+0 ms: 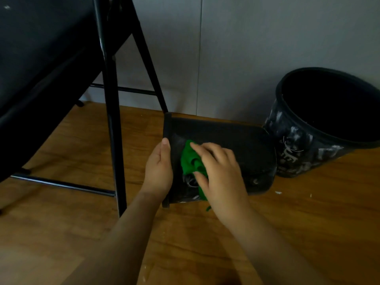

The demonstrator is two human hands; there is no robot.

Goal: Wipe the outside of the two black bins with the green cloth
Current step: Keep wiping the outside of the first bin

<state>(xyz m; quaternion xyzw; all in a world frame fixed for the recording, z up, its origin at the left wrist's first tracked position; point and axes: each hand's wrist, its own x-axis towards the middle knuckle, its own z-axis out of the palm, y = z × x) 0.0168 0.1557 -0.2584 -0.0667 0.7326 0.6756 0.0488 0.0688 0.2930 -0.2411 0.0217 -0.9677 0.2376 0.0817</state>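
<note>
Bin 1, the tipped bin (236,145), is lying on its side on the wooden floor (82,145), wall facing up, likely for reach. Left hand (159,169) is bracing its rim, fingers straight, clasping nothing. Right hand (218,173) is pressing the green cloth (190,159) onto that wall, thumb hooking a fold. Bin 2, the upright bin (304,153), is waiting just beside, streaked white. Chair leg (113,124) is crowding the left; floor toward the camera is offering room.
</note>
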